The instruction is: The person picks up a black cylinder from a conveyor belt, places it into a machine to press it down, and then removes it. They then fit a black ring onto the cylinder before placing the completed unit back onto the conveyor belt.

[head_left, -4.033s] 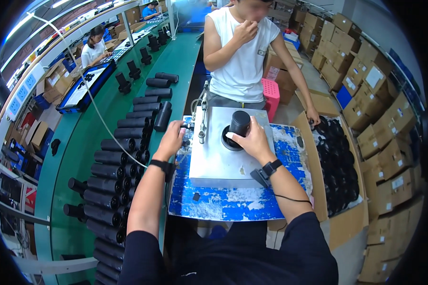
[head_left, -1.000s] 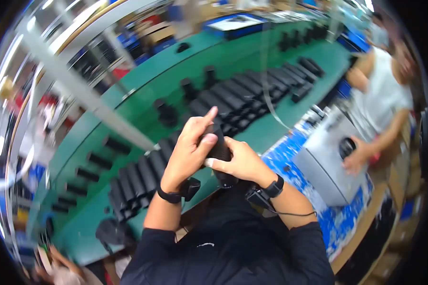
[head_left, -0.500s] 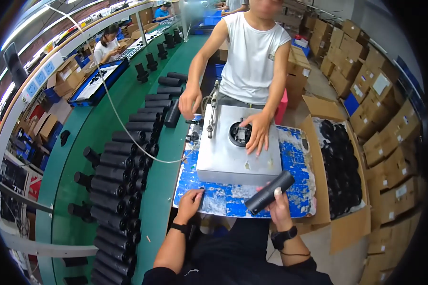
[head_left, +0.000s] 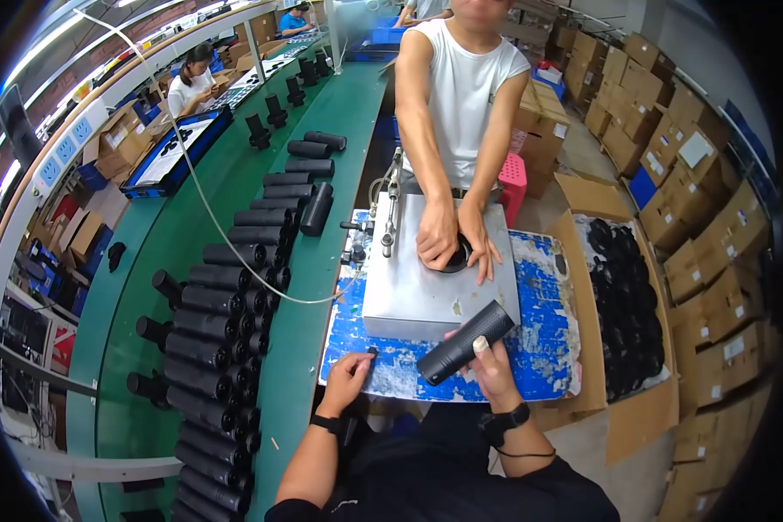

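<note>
My right hand is wrapped round a black cylinder with a textured side, tilted up to the right above the front of the table. One fingertip of that hand has a pale covering. At the table's front left edge my left hand is closed, pinching a small black piece, too small to name. Beyond my hands stands a metal box fixture. A co-worker's two hands press on a round black part in its top, mostly hidden by them.
Under the fixture lies a worn blue board. Many black cylinders line the green bench to my left. An open carton of black parts stands at right, near stacked boxes. A white hose crosses the bench.
My right hand has brought the cylinder left and slightly closer. The co-worker's hand at the fixture's side valve has moved onto the round part beside the other hand.
</note>
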`<control>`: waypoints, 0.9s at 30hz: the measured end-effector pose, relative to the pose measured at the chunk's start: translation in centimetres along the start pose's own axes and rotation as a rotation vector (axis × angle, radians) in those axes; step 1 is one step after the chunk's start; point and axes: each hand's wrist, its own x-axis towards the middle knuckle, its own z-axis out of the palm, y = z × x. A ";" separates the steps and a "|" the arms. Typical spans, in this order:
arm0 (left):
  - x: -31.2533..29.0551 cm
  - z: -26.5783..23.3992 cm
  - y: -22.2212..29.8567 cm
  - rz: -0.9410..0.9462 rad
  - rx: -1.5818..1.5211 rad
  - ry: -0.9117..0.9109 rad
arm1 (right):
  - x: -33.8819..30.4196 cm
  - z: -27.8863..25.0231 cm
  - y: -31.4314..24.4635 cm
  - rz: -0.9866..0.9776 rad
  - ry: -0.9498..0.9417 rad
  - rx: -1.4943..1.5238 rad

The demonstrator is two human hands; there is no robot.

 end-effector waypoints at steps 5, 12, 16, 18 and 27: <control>0.0 -0.1 0.0 -0.016 -0.017 -0.025 | -1.1 -0.4 2.1 0.020 0.050 0.132; -0.2 -0.1 -0.9 -0.014 -0.047 0.012 | 2.8 -0.2 -2.7 -0.204 0.145 -0.074; -0.1 -0.3 -0.6 -0.003 -0.036 0.020 | 11.7 -0.3 -7.3 -0.495 0.274 -0.279; 0.0 -0.1 -0.3 -0.001 -0.037 0.023 | 15.2 -1.6 -6.9 -0.479 0.282 -0.424; -0.2 -0.1 0.0 0.044 -0.025 0.042 | 17.4 1.3 -7.8 -0.455 0.298 -1.005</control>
